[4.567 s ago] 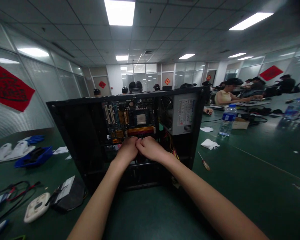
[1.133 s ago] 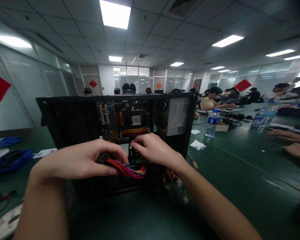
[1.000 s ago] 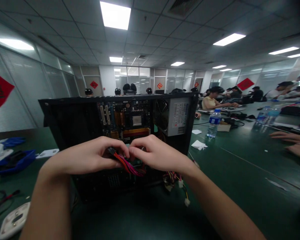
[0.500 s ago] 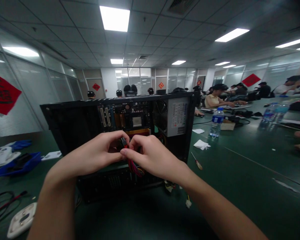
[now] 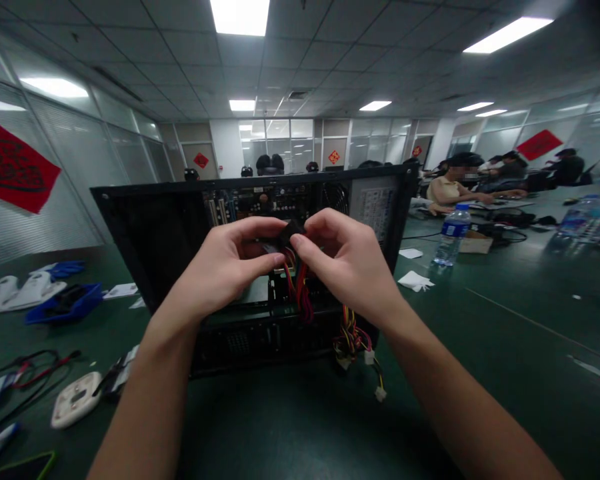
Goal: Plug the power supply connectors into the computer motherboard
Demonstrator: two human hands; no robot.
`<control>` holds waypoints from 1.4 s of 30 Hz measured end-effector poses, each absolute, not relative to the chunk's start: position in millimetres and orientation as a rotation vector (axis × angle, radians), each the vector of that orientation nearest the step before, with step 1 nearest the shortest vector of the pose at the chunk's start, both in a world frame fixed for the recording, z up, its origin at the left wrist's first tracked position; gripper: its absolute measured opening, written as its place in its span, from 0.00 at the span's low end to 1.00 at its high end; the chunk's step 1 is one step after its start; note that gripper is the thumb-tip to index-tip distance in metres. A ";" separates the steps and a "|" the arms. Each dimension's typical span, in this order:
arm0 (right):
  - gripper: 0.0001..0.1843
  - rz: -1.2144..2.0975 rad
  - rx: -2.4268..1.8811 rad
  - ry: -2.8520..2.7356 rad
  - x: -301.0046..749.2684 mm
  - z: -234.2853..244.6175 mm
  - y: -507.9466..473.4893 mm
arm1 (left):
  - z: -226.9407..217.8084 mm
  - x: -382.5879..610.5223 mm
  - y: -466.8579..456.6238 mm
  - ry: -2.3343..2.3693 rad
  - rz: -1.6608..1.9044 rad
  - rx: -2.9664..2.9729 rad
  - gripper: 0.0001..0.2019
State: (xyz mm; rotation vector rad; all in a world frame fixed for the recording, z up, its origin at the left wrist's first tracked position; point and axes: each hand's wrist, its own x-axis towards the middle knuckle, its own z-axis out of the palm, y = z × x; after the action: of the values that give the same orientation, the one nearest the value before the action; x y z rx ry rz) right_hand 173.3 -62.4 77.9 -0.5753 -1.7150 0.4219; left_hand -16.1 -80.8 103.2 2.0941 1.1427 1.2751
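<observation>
In front of an open black computer case (image 5: 155,193), both my hands are closed around a black power cable connector (image 5: 292,231). My right hand (image 5: 350,263) pinches it between thumb and fingers. From the other side, my left hand (image 5: 230,263) grips at its edge, its fingertips partly hidden. Red, yellow and dark wires (image 5: 303,300) hang from the connector over the case's lower edge. Behind my hands show the motherboard (image 5: 260,199) and the silver power supply (image 5: 377,203). A second bundle of wires (image 5: 349,330) with white plugs dangles below my right hand.
Left on the green table (image 5: 280,427) lie a blue tray (image 5: 63,303), a white plastic piece (image 5: 75,400) and cables (image 5: 35,373). To the right stand a water bottle (image 5: 453,237), a crumpled tissue (image 5: 416,281) and a small box (image 5: 475,242). A person (image 5: 460,183) sits farther back.
Both hands have risen and shifted right with the connector, which now shows more clearly between the fingers. The view has tilted down slightly, and the loose wire bundle is more exposed.
</observation>
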 end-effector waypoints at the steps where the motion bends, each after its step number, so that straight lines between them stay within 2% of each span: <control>1: 0.12 0.462 -0.561 -1.694 173.5 77.9 -61.5 | 103.2 -16.1 -80.9 1.139 1.293 2.079 0.28; 8: 0.17 0.724 -0.473 -1.614 175.4 77.8 -47.5 | 106.7 -17.4 -88.0 1.159 1.281 2.138 0.26; 13: 0.20 0.673 -0.498 -1.683 175.0 77.4 -50.3 | 104.7 -12.0 -90.3 1.201 1.300 2.145 0.23; 20: 0.18 0.538 -0.584 -1.788 167.2 71.1 -54.7 | 103.5 -11.1 -91.6 1.186 1.344 2.190 0.21; 29: 0.22 1.131 -0.410 -1.642 169.7 72.7 -43.6 | 104.1 -9.0 -100.8 1.158 1.378 2.313 0.21; 42: 0.20 1.237 -0.363 -1.514 165.9 69.4 -43.4 | 106.0 -8.5 -107.6 1.101 1.243 2.478 0.27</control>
State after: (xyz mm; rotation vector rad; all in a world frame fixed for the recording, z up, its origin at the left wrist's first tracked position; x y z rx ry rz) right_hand 165.9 -43.4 69.4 -0.3629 -1.5138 1.2371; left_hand -8.5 -107.6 106.0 2.4777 1.1014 1.2433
